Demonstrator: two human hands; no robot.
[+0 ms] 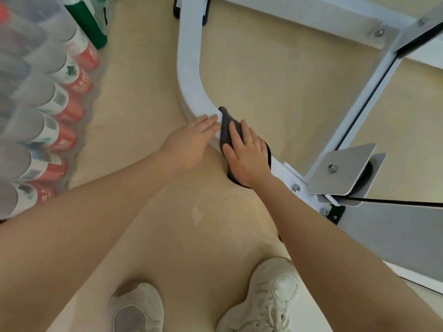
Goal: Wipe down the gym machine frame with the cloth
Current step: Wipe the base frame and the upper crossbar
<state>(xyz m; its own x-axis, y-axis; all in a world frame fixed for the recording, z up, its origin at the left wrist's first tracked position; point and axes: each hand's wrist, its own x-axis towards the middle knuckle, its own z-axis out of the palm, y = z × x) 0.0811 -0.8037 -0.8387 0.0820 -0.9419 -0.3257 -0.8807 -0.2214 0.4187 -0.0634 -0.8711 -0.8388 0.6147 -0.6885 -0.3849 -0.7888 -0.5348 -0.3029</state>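
Note:
The white gym machine frame (190, 75) curves along the floor from the top centre down toward the right. A dark grey cloth (226, 130) lies draped over the curved tube. My right hand (247, 155) presses flat on the cloth, fingers spread over it. My left hand (191, 142) rests flat on the tube just left of the cloth, fingers together and touching the frame, with nothing in it.
A shrink-wrapped pack of bottles with red and white labels (55, 116) lies at the left, a green bottle (87, 22) above it. A grey bracket with a pulley and black cable (342, 173) sits at the right. My two shoes (263, 298) stand on the beige floor below.

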